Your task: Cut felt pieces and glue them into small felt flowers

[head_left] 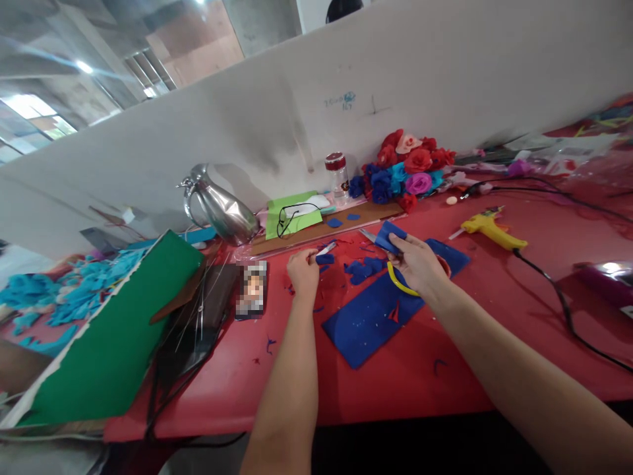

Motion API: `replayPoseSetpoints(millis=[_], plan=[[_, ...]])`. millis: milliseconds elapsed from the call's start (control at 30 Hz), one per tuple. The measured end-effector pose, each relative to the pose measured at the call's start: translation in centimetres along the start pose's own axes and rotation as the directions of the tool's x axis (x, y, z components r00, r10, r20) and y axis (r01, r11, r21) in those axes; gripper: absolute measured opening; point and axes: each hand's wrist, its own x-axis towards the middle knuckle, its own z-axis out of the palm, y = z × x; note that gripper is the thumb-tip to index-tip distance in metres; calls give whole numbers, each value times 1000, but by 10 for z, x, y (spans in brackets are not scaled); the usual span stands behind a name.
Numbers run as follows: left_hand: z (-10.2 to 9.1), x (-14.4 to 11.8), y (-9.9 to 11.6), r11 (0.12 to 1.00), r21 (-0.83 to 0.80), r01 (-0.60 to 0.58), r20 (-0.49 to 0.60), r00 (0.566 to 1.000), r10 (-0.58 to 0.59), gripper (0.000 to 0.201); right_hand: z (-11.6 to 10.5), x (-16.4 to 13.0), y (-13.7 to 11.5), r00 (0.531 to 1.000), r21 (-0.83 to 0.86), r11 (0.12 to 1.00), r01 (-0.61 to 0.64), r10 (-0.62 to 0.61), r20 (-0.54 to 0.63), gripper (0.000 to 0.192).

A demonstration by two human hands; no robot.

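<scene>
My right hand (418, 264) grips yellow-handled scissors (398, 280) and a folded piece of blue felt (390, 237) above a large blue felt sheet (376, 316) on the red table (395, 376). Resting on the table to the left, my left hand (302, 270) pinches a small blue felt scrap (325, 258) beside a white strip (326, 249). Several cut blue felt pieces (364, 267) lie between the hands.
A yellow glue gun (489, 227) with a black cord lies to the right. Felt flowers (403, 171), a jar (337, 175) and a metal jug (220, 208) stand at the back wall. A green board (113, 336), a phone (254, 289) and turquoise scraps (59, 290) sit left.
</scene>
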Motion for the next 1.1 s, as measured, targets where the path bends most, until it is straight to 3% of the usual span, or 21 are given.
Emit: replayPoseSetpoints(millis=[133,267,400,467,533,600,733,900,1000,1100], plan=[[3,-4,4,987,119,-107,56,993,101,20,2,-4,-1,1000,1,1000,-9,9,-1,16],[5,-7,8,982,150,-116,76,991,105,8,4,-7,-1,999,8,1000,-29,29,17,16],[5,-5,9,983,-184,-19,91,995,36,9,5,-8,-1,998,-1,1000,-27,27,48,15],[6,-6,12,914,-405,27,138,990,32,8,5,-8,-1,998,-22,1000,-11,13,58,16],[9,-11,18,831,-556,25,193,976,99,6,4,-7,-1,998,-42,999,1,2,64,17],[15,-16,25,793,-610,-2,241,952,187,6,3,-7,-1,997,-51,999,13,-10,72,18],[27,-26,36,810,-584,-46,286,923,259,19,2,-6,-1,997,-52,998,37,-34,72,21],[22,-25,35,842,-530,-99,194,953,234,36,4,-8,-2,997,-49,998,29,-25,80,21],[9,-16,23,858,-506,-87,53,990,132,29,5,-9,-3,996,-45,999,27,-23,83,20],[-7,-7,6,856,-518,7,-9,1000,-14,20,4,-9,-3,998,-41,999,19,-16,67,17]])
